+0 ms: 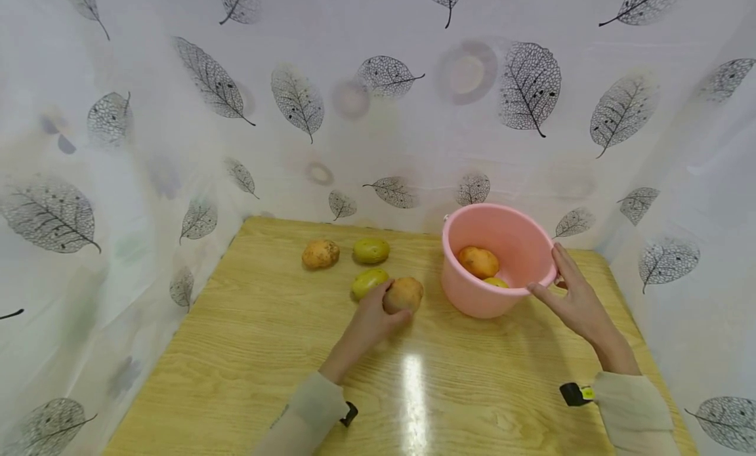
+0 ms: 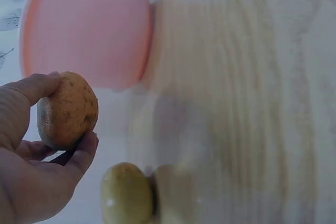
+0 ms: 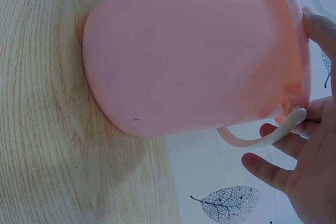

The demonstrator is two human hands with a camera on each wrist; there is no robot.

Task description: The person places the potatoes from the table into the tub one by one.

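My left hand [image 1: 375,318] grips a brown potato [image 1: 404,294] between thumb and fingers, just left of the pink bucket [image 1: 478,297]. In the left wrist view the potato [image 2: 68,111] shows dark specks and overlaps the bucket's lower side. Close by the left hand lies a smooth yellow-green oval fruit [image 1: 369,283]. My right hand [image 1: 581,305] holds the bucket's right rim, its thumb at the edge and its other fingers spread by the pale handle [image 3: 265,139]. Inside the bucket are another potato [image 1: 479,262] and a yellow piece [image 1: 496,282], partly hidden by the near wall.
Farther back on the wooden table [image 1: 236,351] lie a potato [image 1: 321,254] and a second yellow-green fruit [image 1: 371,250]. A white curtain [image 1: 378,141] printed with leaves stands around the table's back and sides.
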